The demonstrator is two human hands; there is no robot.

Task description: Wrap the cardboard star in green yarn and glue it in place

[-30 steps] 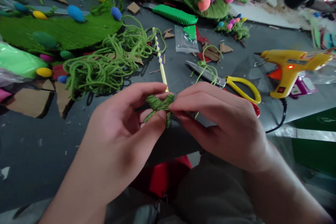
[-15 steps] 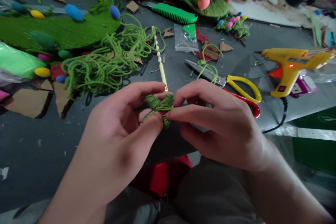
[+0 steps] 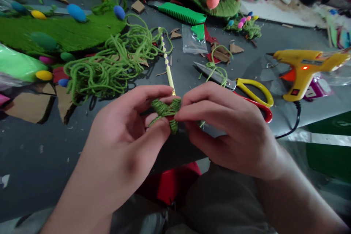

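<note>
Tip: brace green yarn-wrapped piece (image 3: 164,108) in pinch of left hand (image 3: 124,128), wind snugly using right hand (image 3: 230,128), pinched on its edge beside red patch (image 3: 170,118) imo.

1 left hand (image 3: 124,129) and 1 right hand (image 3: 231,128) make 2. I can see 1 small green yarn shape (image 3: 162,107), 1 pair of scissors (image 3: 231,85), 1 yellow glue gun (image 3: 296,59), 1 green cutter (image 3: 182,13), 1 spotty stick (image 3: 168,70), 1 big pile of string (image 3: 102,69) and 1 little clear bag (image 3: 193,45). On the left I count 3 yellow eggs (image 3: 44,75).
</note>
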